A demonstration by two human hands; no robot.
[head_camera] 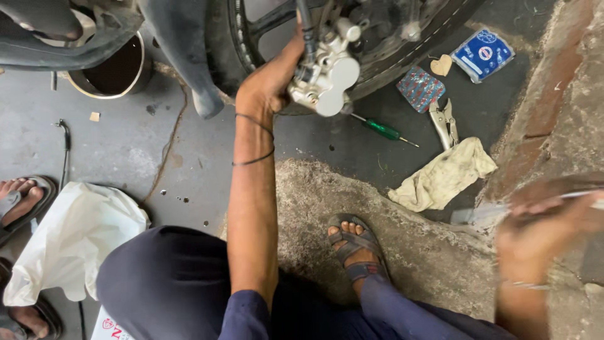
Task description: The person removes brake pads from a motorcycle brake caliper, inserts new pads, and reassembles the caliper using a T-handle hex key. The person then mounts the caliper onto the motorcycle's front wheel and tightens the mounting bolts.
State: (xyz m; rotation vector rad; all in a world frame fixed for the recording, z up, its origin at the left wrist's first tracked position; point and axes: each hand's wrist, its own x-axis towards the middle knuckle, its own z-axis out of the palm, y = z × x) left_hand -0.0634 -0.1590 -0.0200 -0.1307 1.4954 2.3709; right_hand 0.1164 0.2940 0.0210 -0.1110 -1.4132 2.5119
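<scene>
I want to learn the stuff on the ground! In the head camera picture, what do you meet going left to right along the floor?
White plastic bag → green-handled screwdriver → locking pliers → blue packet.

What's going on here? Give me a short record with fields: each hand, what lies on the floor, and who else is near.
left hand: grips silver brake caliper at the wheel
right hand: blurred; holds a thin pale tool, kind unclear
floor: green screwdriver, pliers, yellowish rag, two packets, white bag
nearby: another person's sandalled foot
</scene>
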